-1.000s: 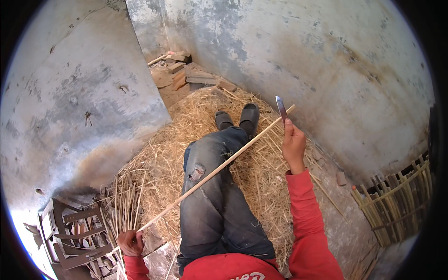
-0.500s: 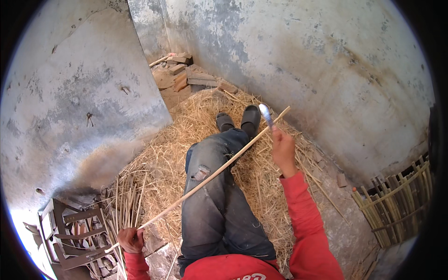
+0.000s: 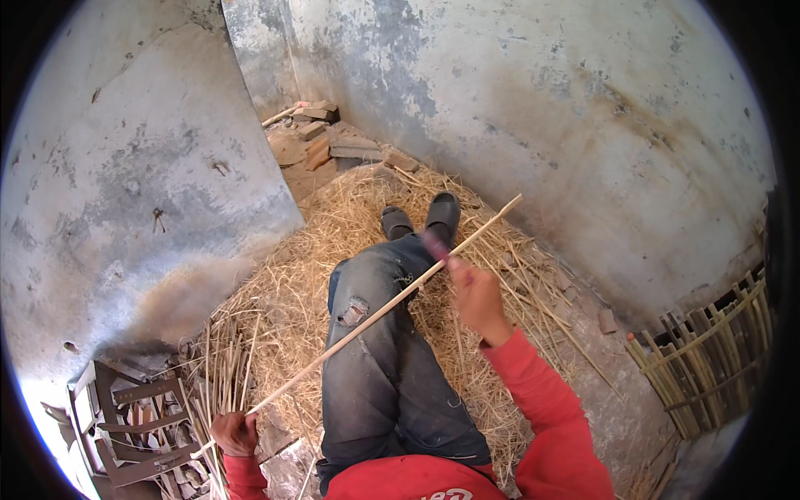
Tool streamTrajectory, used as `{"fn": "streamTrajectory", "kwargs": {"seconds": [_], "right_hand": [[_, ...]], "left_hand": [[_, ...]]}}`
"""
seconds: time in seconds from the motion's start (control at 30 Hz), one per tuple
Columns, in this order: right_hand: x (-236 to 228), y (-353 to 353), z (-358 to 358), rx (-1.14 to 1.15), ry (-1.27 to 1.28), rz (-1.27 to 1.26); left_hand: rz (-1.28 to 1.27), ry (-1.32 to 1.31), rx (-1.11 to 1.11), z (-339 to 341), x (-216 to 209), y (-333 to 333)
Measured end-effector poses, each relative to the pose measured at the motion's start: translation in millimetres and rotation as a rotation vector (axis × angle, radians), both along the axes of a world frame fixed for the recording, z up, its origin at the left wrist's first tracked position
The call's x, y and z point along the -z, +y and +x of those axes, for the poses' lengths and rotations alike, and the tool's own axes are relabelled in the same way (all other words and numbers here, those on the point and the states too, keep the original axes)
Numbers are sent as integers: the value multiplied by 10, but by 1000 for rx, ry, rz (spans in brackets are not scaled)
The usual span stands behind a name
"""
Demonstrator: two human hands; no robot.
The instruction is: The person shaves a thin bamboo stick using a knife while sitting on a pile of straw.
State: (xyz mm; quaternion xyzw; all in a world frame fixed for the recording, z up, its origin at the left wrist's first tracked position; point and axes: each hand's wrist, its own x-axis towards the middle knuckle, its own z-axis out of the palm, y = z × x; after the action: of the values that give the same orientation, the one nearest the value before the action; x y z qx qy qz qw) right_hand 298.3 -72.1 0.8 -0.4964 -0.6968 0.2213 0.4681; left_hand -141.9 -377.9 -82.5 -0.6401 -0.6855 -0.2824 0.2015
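The long pale stick (image 3: pixel 375 317) slants across the person's lap, over the worn jeans (image 3: pixel 358 400), its far end up near the slippers (image 3: pixel 444 212) and its near end poking out past the left hand (image 3: pixel 235 433). That hand's fingers are wrapped around the stick low on the left; the right hand (image 3: pixel 480 302) has its fingers curled tight on a small knife (image 3: pixel 435 246), blurred here, beside the stick's upper part — whether the blade touches the wood I cannot tell. The likeliest trouble is a slip: if the edge skips off the rounded wood, it could swing toward the legs, where cloth already torn at the knee (image 3: pixel 354 312) would give little protection. With only one hand holding the stick, the upper end could also roll or flex under pressure — spoiling a stroke. Beyond, loose straw (image 3: pixel 283 308) covers the floor and could hide a dropped blade.
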Motion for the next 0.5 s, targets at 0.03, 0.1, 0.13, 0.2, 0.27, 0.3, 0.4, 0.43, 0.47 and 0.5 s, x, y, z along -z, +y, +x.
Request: {"fn": "streamTrajectory", "kwargs": {"seconds": [0.03, 0.1, 0.13, 0.2, 0.27, 0.3, 0.4, 0.43, 0.47, 0.5], "right_hand": [[-29, 117, 62, 101, 39, -1], [-69, 389, 305, 176, 16, 52], [-74, 494, 397, 253, -10, 100], [-122, 573, 420, 265, -15, 145], [-107, 577, 403, 276, -20, 186], [-57, 536, 351, 231, -30, 141], [56, 257, 21, 125, 18, 49], [60, 122, -105, 67, 77, 11], [59, 6, -203, 17, 69, -32], [72, -112, -273, -26, 61, -73]], "left_hand": [[10, -6, -2, 11, -12, -7], [29, -8, -5, 12, -33, 6], [35, -10, -3, 10, -34, 13], [39, -13, 1, -2, -22, 15], [16, -38, 6, -5, -22, 17], [14, -39, 7, -1, -26, 29], [17, -8, 11, 4, -19, 29], [-10, -9, 3, -23, -13, 14], [-35, -7, -11, -42, -12, -11], [-35, -7, -7, -25, -13, 0]]}}
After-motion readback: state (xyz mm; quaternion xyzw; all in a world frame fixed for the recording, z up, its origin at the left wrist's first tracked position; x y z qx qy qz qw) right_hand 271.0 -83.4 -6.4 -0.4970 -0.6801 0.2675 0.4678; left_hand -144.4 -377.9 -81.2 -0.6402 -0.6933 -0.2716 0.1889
